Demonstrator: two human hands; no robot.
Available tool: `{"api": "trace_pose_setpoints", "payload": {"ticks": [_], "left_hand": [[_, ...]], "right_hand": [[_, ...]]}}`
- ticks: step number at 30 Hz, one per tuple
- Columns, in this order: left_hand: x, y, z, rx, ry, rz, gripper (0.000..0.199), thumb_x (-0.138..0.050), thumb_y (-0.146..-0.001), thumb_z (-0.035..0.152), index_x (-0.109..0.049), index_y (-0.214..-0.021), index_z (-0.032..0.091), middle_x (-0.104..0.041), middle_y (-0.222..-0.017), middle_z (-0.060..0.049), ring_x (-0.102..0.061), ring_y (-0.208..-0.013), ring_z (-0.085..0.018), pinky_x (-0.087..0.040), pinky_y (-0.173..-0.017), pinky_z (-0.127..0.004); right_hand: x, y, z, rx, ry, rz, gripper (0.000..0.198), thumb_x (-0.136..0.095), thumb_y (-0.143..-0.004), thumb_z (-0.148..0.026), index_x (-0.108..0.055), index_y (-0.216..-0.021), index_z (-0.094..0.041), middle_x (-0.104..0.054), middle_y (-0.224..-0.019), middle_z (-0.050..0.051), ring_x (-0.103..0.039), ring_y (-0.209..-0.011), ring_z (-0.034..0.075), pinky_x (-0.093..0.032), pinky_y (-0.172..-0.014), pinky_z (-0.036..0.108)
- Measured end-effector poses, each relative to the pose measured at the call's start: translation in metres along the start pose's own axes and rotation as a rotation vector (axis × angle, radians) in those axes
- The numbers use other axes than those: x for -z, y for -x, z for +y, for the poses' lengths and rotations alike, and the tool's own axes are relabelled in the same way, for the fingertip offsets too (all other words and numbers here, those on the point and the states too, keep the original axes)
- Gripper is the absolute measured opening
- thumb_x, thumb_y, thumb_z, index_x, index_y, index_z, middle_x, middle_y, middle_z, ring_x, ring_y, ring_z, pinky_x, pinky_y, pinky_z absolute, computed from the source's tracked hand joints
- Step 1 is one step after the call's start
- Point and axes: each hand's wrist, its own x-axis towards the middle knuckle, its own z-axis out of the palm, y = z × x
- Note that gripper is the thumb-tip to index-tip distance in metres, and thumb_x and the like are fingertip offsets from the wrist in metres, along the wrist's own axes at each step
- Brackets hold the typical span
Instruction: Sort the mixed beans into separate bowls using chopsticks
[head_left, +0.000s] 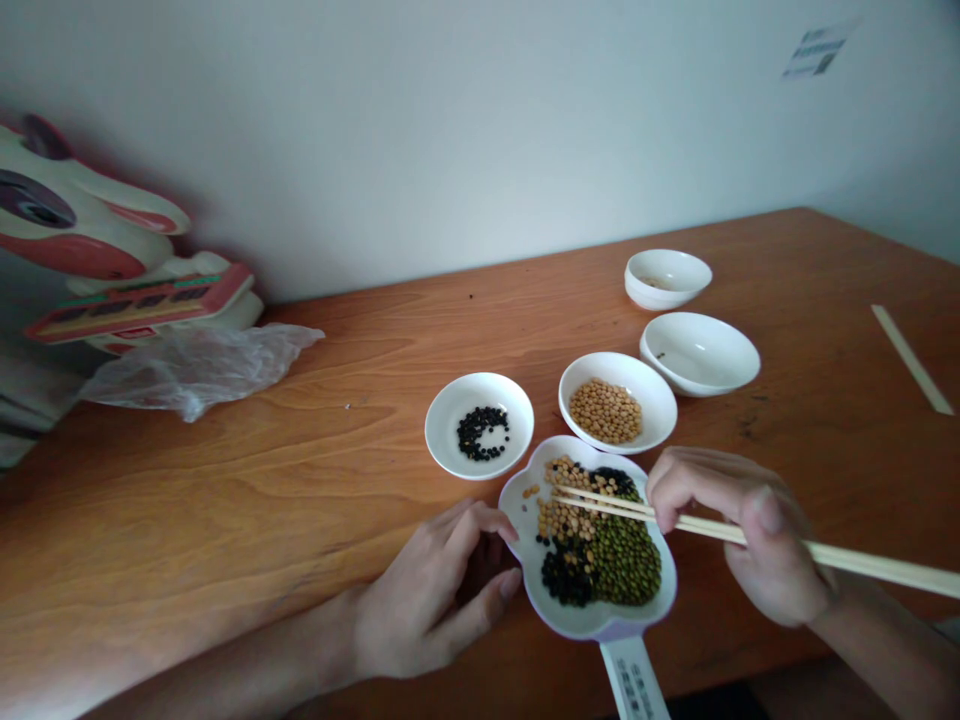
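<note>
In the head view, my right hand (750,525) is closed around a pair of wooden chopsticks (712,527). Their tips reach into the yellow soybeans (574,515) in a flower-shaped dish (532,597) with a lilac rim and a handle. Green mung beans (626,560) and black beans (566,575) lie in the same dish. My left hand (450,580) grips the dish's left rim with its index finger and thumb; its other fingers are partly hidden. Just beyond the dish stand a white bowl of black beans (439,432) and a white bowl of soybeans (660,415).
Two more white bowls, a nearer one (709,355) and a farther one (649,295), stand at the back right with a few small bits inside. A pale flat strip (911,358) lies at far right. Clear plastic (210,365) and a toy keyboard figure (150,300) are at left.
</note>
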Motion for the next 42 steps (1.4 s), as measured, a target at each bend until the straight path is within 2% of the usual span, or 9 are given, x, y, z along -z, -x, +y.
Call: {"api": "trace_pose_setpoints", "payload": {"ticks": [9, 21, 29, 35, 40, 42], "left_hand": [[-0.001, 0.001, -0.002, -0.001, -0.001, 0.002, 0.025, -0.060, -0.103, 0.021, -0.048, -0.125, 0.026, -0.064, -0.097, -0.001, -0.060, -0.078, -0.016, -0.053, -0.072, -0.030], [-0.001, 0.001, -0.002, -0.010, -0.010, 0.011, 0.026, -0.061, -0.102, 0.020, -0.048, -0.124, 0.026, -0.063, -0.096, -0.001, -0.060, -0.078, -0.016, -0.053, -0.070, -0.028], [0.000, 0.002, -0.001, 0.009, -0.019, -0.003, 0.025, -0.059, -0.104, 0.022, -0.046, -0.125, 0.027, -0.064, -0.097, -0.001, -0.061, -0.079, -0.016, -0.053, -0.073, -0.030], [0.001, -0.001, 0.000, -0.007, -0.037, 0.009, 0.024, -0.058, -0.104, 0.023, -0.046, -0.124, 0.027, -0.064, -0.097, 0.000, -0.061, -0.078, -0.016, -0.053, -0.072, -0.030], [0.001, 0.001, 0.001, -0.006, -0.049, 0.004, 0.024, -0.057, -0.104, 0.022, -0.046, -0.125, 0.027, -0.064, -0.097, -0.001, -0.061, -0.079, -0.016, -0.054, -0.072, -0.030], [0.000, 0.003, 0.000, -0.004, -0.046, 0.002, 0.025, -0.058, -0.104, 0.022, -0.046, -0.126, 0.027, -0.064, -0.098, -0.001, -0.061, -0.079, -0.016, -0.054, -0.072, -0.030]], "right_hand": [[-0.004, 0.001, 0.001, 0.024, -0.002, 0.006, 0.064, -0.021, -0.114, -0.058, -0.064, -0.081, -0.023, -0.063, -0.071, 0.004, -0.058, -0.064, 0.020, -0.041, -0.063, 0.036], [-0.003, 0.001, 0.002, 0.019, -0.007, 0.000, 0.064, -0.022, -0.113, -0.059, -0.065, -0.082, -0.023, -0.063, -0.072, 0.004, -0.058, -0.064, 0.020, -0.041, -0.062, 0.036], [-0.006, -0.001, -0.001, 0.032, -0.039, 0.068, 0.066, -0.025, -0.114, -0.058, -0.068, -0.078, -0.023, -0.064, -0.069, 0.004, -0.060, -0.063, 0.020, -0.042, -0.061, 0.035], [0.009, -0.005, -0.012, 0.067, -0.040, 0.200, 0.075, -0.021, -0.112, -0.065, -0.072, -0.075, -0.024, -0.066, -0.065, 0.004, -0.059, -0.057, 0.020, -0.042, -0.056, 0.037], [0.030, 0.005, -0.009, -0.015, -0.064, 0.508, 0.080, -0.022, -0.111, -0.071, -0.077, -0.074, -0.027, -0.065, -0.068, 0.006, -0.060, -0.070, 0.025, -0.044, -0.070, 0.042], [0.035, 0.006, -0.005, -0.027, -0.073, 0.577, 0.080, -0.024, -0.110, -0.072, -0.077, -0.071, -0.027, -0.064, -0.066, 0.007, -0.060, -0.072, 0.026, -0.044, -0.073, 0.044]]}}
